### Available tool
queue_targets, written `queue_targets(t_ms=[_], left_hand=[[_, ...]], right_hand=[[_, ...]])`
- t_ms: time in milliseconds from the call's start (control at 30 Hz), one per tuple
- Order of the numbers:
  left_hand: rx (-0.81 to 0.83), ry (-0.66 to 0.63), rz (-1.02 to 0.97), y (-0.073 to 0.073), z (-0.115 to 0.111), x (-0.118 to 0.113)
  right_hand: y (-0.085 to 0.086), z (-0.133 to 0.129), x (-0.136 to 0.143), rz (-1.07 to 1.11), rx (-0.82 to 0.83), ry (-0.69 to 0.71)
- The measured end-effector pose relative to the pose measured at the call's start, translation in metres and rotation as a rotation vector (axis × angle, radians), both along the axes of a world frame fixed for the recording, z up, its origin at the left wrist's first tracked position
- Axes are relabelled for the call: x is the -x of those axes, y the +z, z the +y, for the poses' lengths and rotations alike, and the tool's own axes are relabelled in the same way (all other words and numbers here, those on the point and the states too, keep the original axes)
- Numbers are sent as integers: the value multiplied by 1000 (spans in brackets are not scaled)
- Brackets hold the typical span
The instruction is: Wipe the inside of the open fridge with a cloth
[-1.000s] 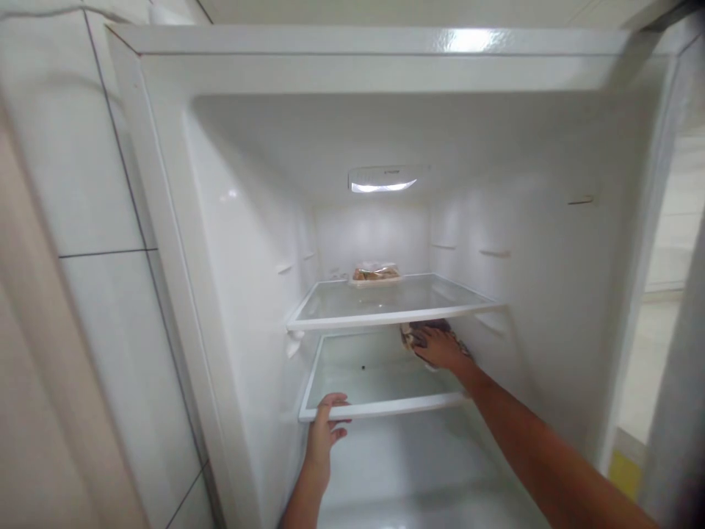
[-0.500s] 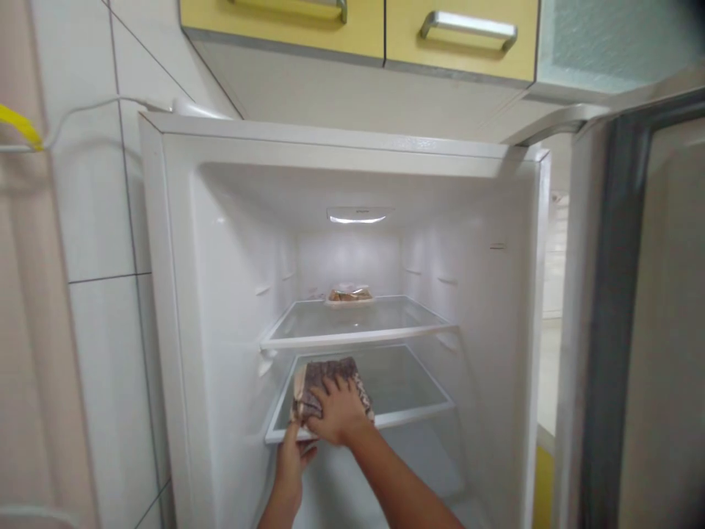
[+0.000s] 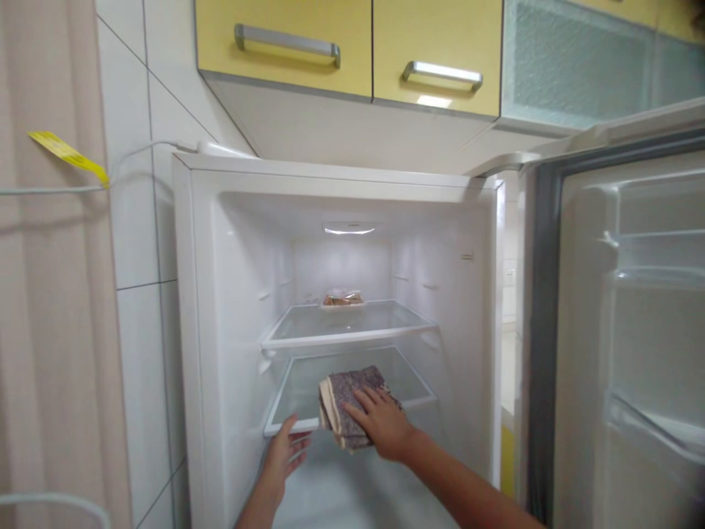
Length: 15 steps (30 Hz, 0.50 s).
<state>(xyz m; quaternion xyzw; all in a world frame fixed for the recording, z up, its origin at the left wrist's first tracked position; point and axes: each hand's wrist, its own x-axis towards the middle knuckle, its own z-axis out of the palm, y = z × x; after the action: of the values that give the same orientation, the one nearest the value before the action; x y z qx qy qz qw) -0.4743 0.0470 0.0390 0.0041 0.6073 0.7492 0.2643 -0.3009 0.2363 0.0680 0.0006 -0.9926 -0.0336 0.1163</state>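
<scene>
The right hand [image 3: 382, 422] presses flat and open on a folded cloth [image 3: 352, 404] at the lower glass shelf [image 3: 297, 382], apparently wiping. The left hand [image 3: 283, 455], fingers loosely spread, steadies the shelf's near edge; further wiping likely needs that support.

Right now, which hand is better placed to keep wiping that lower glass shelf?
Probably the right hand: it lies flat on the folded cloth at the lower shelf front edge. The left hand only steadies that edge from below.
</scene>
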Motion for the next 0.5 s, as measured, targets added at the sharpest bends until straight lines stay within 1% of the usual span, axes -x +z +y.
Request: queue_targets(t_ms=[67, 100, 167, 233, 300, 367, 433, 500], left_hand=[[4, -6, 0, 2, -1, -1], [2, -8, 3, 2, -1, -2], [-8, -13, 12, 3, -2, -3], [-19, -20, 17, 4, -3, -4], [-24, -25, 18, 6, -4, -6], [-24, -25, 23, 8, -5, -7], [-20, -22, 31, 11, -6, -8], [-17, -24, 38, 13, -7, -9]], right_hand=[[4, 19, -25, -31, -41, -84], [9, 27, -36, -46, -64, -142], [25, 41, -53, -61, -102, -261], [45, 48, -58, -52, -125, -331], [66, 45, -51, -38, -134, -323], [83, 38, -40, -17, -116, -268], [96, 33, -34, 19, -57, -212], [102, 33, -37, 69, 39, -198]])
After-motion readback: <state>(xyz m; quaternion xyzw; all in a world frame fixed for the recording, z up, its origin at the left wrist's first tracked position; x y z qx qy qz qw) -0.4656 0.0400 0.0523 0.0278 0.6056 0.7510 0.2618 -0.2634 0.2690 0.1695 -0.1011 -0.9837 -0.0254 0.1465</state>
